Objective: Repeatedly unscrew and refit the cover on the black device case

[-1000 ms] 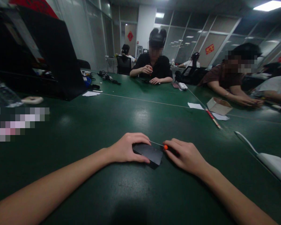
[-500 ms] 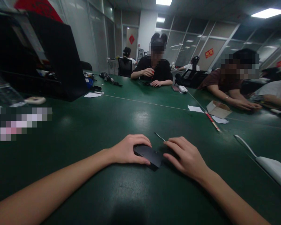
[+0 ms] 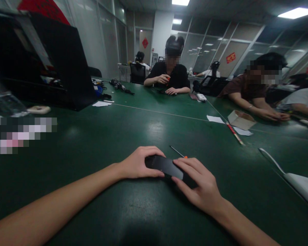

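Observation:
A black computer mouse (image 3: pixel 166 165) rests just above or on the green table in front of me, one smooth grey-black face turned up. My left hand (image 3: pixel 142 163) grips its left end, thumb on the near side and fingers on the far side. Around the right end close the thumb and fingers of my right hand (image 3: pixel 199 177), the fingertips touching its far edge. Behind that hand lies a screwdriver (image 3: pixel 177 151) with a thin metal shaft and an orange handle, mostly hidden by my fingers.
A large black box-like panel (image 3: pixel 59 65) stands at the left. Farther right are an open cardboard box (image 3: pixel 242 119), a red-and-tan stick (image 3: pixel 234 134) and a white device with a cable (image 3: pixel 301 186). People sit around the table (image 3: pixel 105 133), one opposite holding something orange.
My right hand has come away from the screwdriver, moving toward me and left onto the mouse's right end. The orange handle now shows. The left hand keeps its grip.

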`<action>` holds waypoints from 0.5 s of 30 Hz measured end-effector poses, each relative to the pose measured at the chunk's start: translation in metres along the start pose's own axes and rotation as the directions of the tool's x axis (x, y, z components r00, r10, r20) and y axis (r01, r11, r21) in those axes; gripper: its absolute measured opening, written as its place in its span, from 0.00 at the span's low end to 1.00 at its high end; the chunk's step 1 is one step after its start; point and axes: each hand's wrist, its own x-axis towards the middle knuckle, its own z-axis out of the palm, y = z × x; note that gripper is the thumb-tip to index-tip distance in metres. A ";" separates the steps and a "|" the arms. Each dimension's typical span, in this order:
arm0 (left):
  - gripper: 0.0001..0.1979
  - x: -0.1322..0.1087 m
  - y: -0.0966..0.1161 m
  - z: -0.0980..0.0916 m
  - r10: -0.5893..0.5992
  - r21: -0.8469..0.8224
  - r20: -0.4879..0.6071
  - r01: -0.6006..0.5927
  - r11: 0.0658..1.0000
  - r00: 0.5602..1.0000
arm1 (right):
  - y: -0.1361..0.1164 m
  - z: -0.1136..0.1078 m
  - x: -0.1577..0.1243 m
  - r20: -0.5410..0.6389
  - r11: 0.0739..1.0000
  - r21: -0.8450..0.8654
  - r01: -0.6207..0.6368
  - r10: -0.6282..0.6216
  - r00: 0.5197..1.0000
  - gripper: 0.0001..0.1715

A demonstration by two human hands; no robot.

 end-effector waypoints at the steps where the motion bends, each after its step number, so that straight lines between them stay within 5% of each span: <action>1: 0.27 0.000 -0.001 0.000 -0.032 -0.008 -0.021 0.032 0.999 0.999 | 0.000 0.000 0.000 -0.026 1.000 0.006 -0.011 0.011 1.000 0.23; 5: 0.30 -0.001 -0.004 0.001 -0.161 -0.157 -0.086 0.146 0.977 0.983 | 0.000 0.000 0.001 -0.134 0.986 0.068 -0.150 0.158 0.978 0.22; 9: 0.16 0.000 -0.003 0.007 -0.213 -0.339 -0.143 0.154 0.928 0.967 | 0.001 0.003 0.002 -0.172 0.965 0.130 -0.227 0.247 0.954 0.20; 15: 0.11 0.002 0.002 0.016 -0.413 -0.684 -0.183 0.187 0.705 0.892 | 0.001 0.010 -0.003 -0.019 0.915 0.262 -0.308 0.324 0.946 0.34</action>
